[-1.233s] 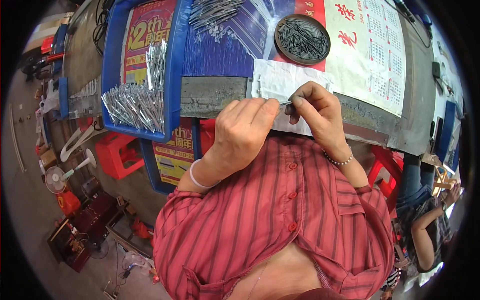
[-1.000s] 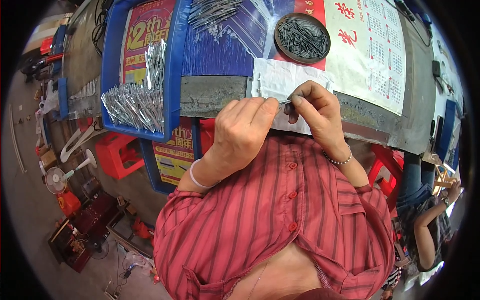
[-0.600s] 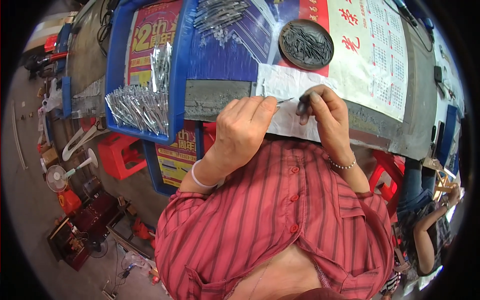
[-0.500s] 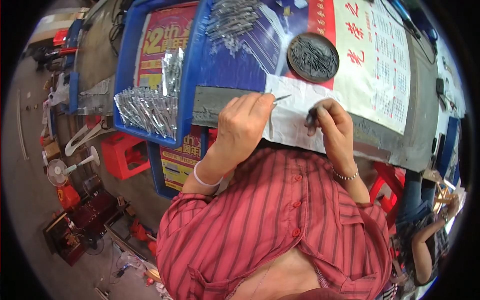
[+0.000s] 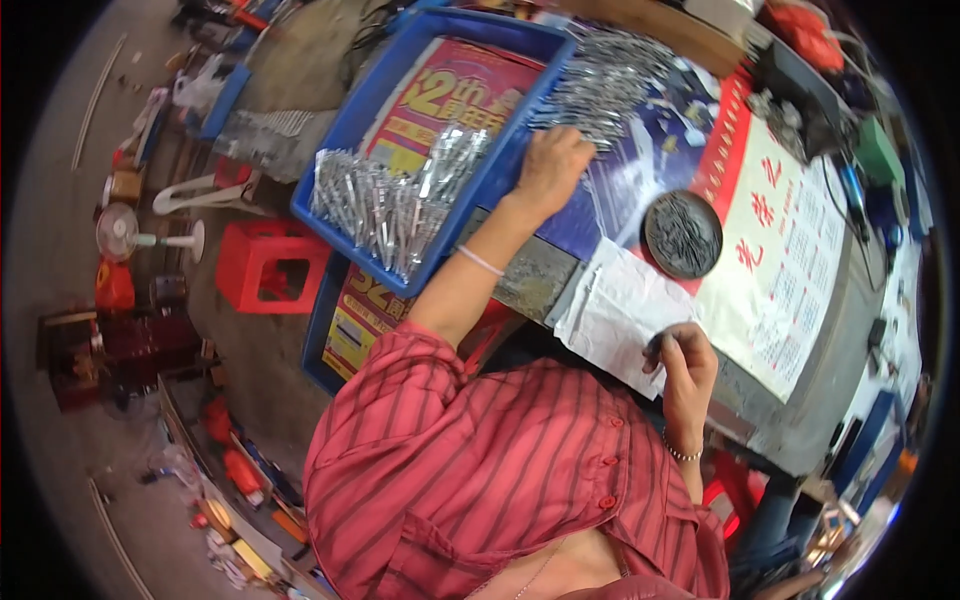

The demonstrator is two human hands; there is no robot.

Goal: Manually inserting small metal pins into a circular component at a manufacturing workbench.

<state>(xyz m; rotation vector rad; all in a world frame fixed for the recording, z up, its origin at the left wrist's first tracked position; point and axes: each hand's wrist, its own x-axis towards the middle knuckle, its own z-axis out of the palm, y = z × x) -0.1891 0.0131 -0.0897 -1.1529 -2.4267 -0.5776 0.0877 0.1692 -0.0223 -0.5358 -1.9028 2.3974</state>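
My left hand (image 5: 553, 172) reaches to the near edge of a pile of thin silvery metal pieces (image 5: 612, 82). Its fingers are bent together, and whatever is at the fingertips is hidden. Low over a white paper sheet (image 5: 610, 318), my right hand (image 5: 686, 372) has its thumb and fingers pinched together. Its fingertips are darkened; I cannot make out what they hold. Beyond the paper stands a round bowl (image 5: 652, 248) full of thin dark rod-like pieces (image 5: 684, 234). A blue tray (image 5: 480, 205) to the left holds many silvery metal pieces (image 5: 375, 205) over a printed sheet.
A printed calendar sheet (image 5: 775, 290) covers the table's right part. At the back are a cardboard box (image 5: 650, 28), a dark bin (image 5: 795, 80) and a green box (image 5: 880, 150). A red stool (image 5: 262, 262) and a white fan (image 5: 118, 232) stand on the floor to the left.
My left hand has moved from over the white paper, where it held a thin dark-tipped piece, out to the silvery pile. My right hand stays over the paper. The view has turned.
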